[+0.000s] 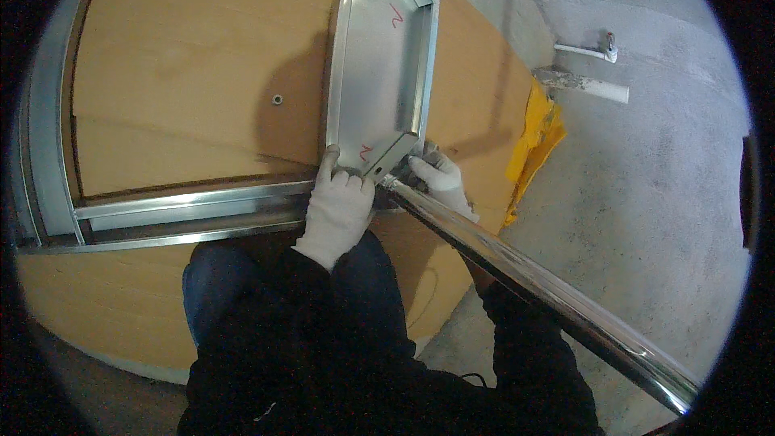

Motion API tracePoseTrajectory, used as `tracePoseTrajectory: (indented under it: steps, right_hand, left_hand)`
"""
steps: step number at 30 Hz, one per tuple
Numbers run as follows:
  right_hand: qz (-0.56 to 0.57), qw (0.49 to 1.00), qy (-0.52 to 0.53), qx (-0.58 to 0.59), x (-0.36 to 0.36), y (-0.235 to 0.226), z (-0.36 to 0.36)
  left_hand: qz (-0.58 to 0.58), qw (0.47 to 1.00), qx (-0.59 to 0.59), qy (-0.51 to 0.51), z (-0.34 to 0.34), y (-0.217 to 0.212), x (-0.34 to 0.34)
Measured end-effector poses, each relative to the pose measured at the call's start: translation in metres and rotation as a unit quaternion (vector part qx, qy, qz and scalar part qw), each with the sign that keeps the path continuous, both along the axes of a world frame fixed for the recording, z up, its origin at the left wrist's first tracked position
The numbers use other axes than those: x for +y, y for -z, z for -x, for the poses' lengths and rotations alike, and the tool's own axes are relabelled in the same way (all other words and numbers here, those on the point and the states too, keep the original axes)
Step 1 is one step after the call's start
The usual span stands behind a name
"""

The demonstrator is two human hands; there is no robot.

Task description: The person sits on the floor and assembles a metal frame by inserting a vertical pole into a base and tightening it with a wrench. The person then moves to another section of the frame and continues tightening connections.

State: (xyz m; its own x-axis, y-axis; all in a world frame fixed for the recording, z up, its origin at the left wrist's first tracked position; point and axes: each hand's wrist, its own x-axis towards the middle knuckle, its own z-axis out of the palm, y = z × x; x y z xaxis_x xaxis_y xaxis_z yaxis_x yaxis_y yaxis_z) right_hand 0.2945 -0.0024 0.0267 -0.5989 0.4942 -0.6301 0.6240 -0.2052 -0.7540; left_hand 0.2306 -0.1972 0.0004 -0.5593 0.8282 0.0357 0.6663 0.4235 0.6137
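Observation:
My left hand [335, 208], in a white glove, grips the near left corner of a shiny metal channel frame [375, 73]. Its index finger lies stretched along the edge, and the other fingers curl by a diagonal corner bracket [391, 157] with holes. On the other side of that corner, my right hand [438, 180], also gloved, has its fingers bent in close to the frame; what they pinch is hidden. From this corner a long polished metal tube [541, 274] runs to the lower right, passing above my right forearm. Red pen marks show on the frame's flat inner face.
The frame joins a wider metal frame [194, 208] lying on brown board [202, 73]. A small nut [278, 100] sits on the board. Yellow sheeting [533, 141] lies at the board's right edge, near a white pipe stub [593, 89] and a grey concrete surface [638, 186].

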Motion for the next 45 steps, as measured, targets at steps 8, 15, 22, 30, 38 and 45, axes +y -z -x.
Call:
tracePoseTrajectory:
  steps: [8,15,22,30,38,45]
  right_hand:
    - [-0.448,0.758,-0.468,-0.067,0.03,-0.051,0.015]
    - [-0.457,0.589,-0.665,0.043,0.05,-0.047,0.044]
    - [-0.469,0.505,-0.718,0.096,0.047,-0.052,0.058]
    - [-0.395,0.352,-0.84,0.12,0.045,-0.056,0.093]
    - [-0.357,0.431,-0.828,-0.03,0.049,-0.041,0.079]
    - [-0.185,0.938,-0.287,-0.06,0.018,-0.02,0.009]
  left_hand:
    - [-0.016,1.0,-0.019,-0.009,0.001,-0.002,0.001]
    - [-0.007,0.999,-0.041,0.009,0.004,-0.007,0.002]
    - [0.021,0.998,-0.048,0.02,0.005,-0.009,0.002]
    - [0.012,0.999,-0.041,0.022,0.004,-0.007,0.004]
    - [0.019,0.998,-0.046,0.024,0.006,-0.01,0.005]
    - [0.021,0.999,-0.036,0.021,0.004,-0.008,0.004]
